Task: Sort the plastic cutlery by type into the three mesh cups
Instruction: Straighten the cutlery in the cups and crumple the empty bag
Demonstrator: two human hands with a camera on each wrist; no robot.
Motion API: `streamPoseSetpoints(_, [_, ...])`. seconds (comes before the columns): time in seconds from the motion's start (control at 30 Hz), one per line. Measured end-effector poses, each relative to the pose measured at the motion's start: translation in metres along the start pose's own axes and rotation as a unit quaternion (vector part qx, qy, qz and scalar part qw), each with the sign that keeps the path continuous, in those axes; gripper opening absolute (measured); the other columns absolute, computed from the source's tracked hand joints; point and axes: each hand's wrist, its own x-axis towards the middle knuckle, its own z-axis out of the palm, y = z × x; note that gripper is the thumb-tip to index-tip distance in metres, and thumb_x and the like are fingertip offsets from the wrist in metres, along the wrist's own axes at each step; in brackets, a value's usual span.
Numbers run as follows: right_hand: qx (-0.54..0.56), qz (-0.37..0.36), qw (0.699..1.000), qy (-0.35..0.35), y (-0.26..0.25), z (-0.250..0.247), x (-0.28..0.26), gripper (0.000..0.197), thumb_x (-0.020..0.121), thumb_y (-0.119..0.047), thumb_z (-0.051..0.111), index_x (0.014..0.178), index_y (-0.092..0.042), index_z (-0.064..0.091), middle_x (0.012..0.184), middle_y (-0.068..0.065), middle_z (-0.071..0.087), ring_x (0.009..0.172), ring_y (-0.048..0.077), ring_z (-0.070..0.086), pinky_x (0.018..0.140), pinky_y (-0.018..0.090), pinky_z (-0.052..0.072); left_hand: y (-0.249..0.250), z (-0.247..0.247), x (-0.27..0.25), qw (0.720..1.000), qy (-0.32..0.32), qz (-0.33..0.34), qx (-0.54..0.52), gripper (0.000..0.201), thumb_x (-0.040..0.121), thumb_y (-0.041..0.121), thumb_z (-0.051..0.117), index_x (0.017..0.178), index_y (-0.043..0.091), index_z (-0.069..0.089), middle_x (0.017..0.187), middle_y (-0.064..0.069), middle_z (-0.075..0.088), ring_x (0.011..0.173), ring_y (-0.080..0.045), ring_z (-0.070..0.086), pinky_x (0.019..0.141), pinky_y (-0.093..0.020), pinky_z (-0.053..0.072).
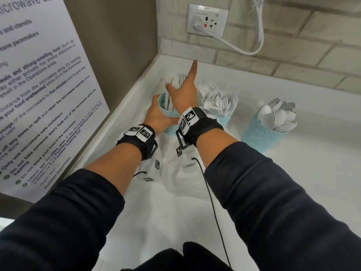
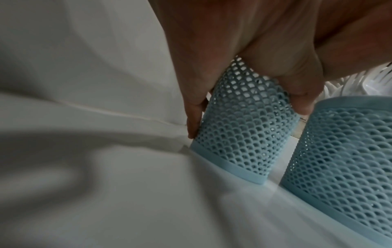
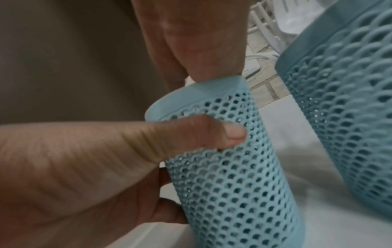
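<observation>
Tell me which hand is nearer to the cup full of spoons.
Right. The right hand is over the leftmost cup, on its spoon cup side; the left hand grips that leftmost cup's far side, farther from the spoons.

A white notice (image 1: 45, 90) on microwave use hangs on the brown wall at left. On the tiled back wall sits a socket (image 1: 207, 20) (one white cable (image 1: 242, 48) plugged in, looping upward). A white cloth (image 1: 183, 184) covers the counter.

Shared workplace kitchenette. Left of the fingers (image 1: 192, 69), a wall notice (image 1: 39, 90) lists microwave rules from a Facilities Department; beyond the fingertips, a tiled wall carries a socket (image 1: 207, 20); beneath them, a white counter (image 1: 312, 153).
</observation>
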Motion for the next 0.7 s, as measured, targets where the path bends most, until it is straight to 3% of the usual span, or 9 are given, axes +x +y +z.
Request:
streamPoseSetpoints(0.03, [-0.014,0.005,1.0,0.001,-0.0002,0.001,0.0005,0.101,0.08,-0.012,0.07,0.15,-0.014,-0.003,0.127,0.025,0.054,0.103,0.033,0.06,0.094,0.04,0.047,-0.0008,0.0,0.0007,1.0,0.0,0.0,0.001,0.089,0.064,0.013,0.083,0.136,0.017,0.031,0.115,-0.001,0.057,0.104,-0.017,0.058,0.089,-0.029,0.048])
streamPoseSetpoints(0.13, [-0.065,0.017,0.998,-0.004,0.0001,0.0071,0.0026,0.113,0.076,-0.021,0.075,0.149,-0.017,-0.011,0.118,0.022,0.06,0.104,0.035,0.06,0.092,0.038,0.048,-0.0011,-0.0007,0.0019,1.0,-0.006,0.002,0.005,0.084,0.07,0.009,0.079,0.137,0.013,0.028,0.118,-0.007,0.057,0.104,-0.019,0.058,0.089,-0.03,0.049])
streamPoseSetpoints(0.23, [-0.102,0.019,0.994,-0.045,0.0017,0.0086,0.0053,0.107,0.077,-0.023,0.072,0.149,-0.018,-0.006,0.102,0.016,0.063,0.097,0.033,0.062,0.088,0.039,0.05,-0.002,-0.0018,0.0041,1.0,-0.009,0.002,0.022,0.082,0.072,0.009,0.078,0.137,0.011,0.028,0.116,-0.006,0.056,0.101,-0.018,0.057,0.09,-0.032,0.049])
streamPoseSetpoints(0.37, [-0.136,0.0,0.99,-0.044,0.0007,0.0072,0.0073,0.071,0.083,-0.016,0.063,0.144,-0.014,0.027,0.115,0.012,0.063,0.102,0.028,0.06,0.087,0.033,0.046,-0.0037,-0.0015,0.0058,0.999,-0.009,0.0,0.034,0.084,0.07,0.01,0.079,0.137,0.013,0.028,0.118,-0.006,0.056,0.106,-0.021,0.057,0.091,-0.033,0.049])
streamPoseSetpoints(0.43, [-0.141,-0.029,0.988,-0.061,0.0014,0.0069,0.007,0.048,0.084,-0.02,0.064,0.129,-0.009,0.049,0.112,0.01,0.064,0.101,0.024,0.059,0.085,0.026,0.044,-0.0033,-0.0016,0.005,0.999,-0.007,0.004,0.035,0.086,0.068,0.013,0.081,0.137,0.013,0.029,0.116,-0.002,0.055,0.104,-0.017,0.057,0.09,-0.031,0.048])
streamPoseSetpoints(0.47, [-0.121,-0.03,0.991,-0.049,0.0023,0.0055,0.0076,0.042,0.086,-0.022,0.064,0.122,-0.005,0.053,0.109,0.011,0.064,0.099,0.024,0.059,0.08,0.019,0.041,-0.0026,-0.0013,0.004,1.0,-0.005,0.005,0.029,0.088,0.067,0.014,0.082,0.137,0.014,0.029,0.116,0.0,0.055,0.104,-0.015,0.056,0.09,-0.03,0.047])
streamPoseSetpoints(0.53, [-0.041,-0.017,0.999,-0.008,0.0017,0.0018,0.0079,0.044,0.087,-0.024,0.064,0.123,-0.002,0.05,0.111,0.013,0.062,0.1,0.022,0.057,0.075,0.016,0.038,-0.0018,-0.0008,0.0022,1.0,-0.003,0.005,0.012,0.089,0.064,0.014,0.083,0.135,0.017,0.03,0.115,0.001,0.055,0.106,-0.015,0.056,0.091,-0.03,0.047])
streamPoseSetpoints(0.63, [0.019,-0.018,1.0,-0.001,0.0017,0.0013,0.0058,0.08,0.081,-0.026,0.071,0.144,-0.011,0.025,0.138,0.016,0.043,0.126,0.022,0.042,0.098,0.023,0.034,-0.0016,-0.0019,0.0018,1.0,-0.011,-0.001,0.005,0.09,0.062,0.013,0.085,0.134,0.016,0.031,0.11,0.003,0.056,0.104,-0.015,0.058,0.091,-0.031,0.049])
streamPoseSetpoints(0.7, [0.019,-0.041,0.999,-0.002,0.0012,0.0016,0.0026,0.1,0.076,-0.026,0.076,0.148,-0.009,0.01,0.149,0.017,0.026,0.137,0.025,0.028,0.108,0.03,0.028,0.001,-0.0028,0.002,1.0,-0.012,-0.008,0.014,0.093,0.061,0.013,0.085,0.135,0.015,0.03,0.109,0.003,0.057,0.101,-0.014,0.059,0.088,-0.029,0.049])
